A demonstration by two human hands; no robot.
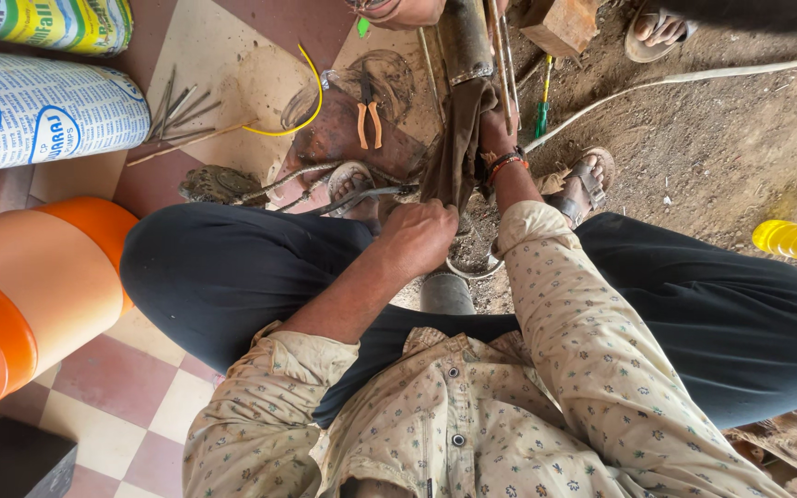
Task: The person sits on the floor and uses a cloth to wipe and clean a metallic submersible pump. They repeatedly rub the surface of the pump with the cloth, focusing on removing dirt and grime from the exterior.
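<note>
- A brown rag (pixel 454 138) is held at its lower end by the left hand (pixel 414 238), fist closed on the cloth.
- The right hand (pixel 498 129) is placed higher, closed around the rag where it meets a dark metal pipe (pixel 465 37).
- The pipe is seen upright between the knees, above the dirt floor (pixel 712 129).
- Orange-handled pliers (pixel 368 122) lie nearby, untouched.
- Judgement: the cloth is best kept taut, with both grips firm and wiping strokes even.
</note>
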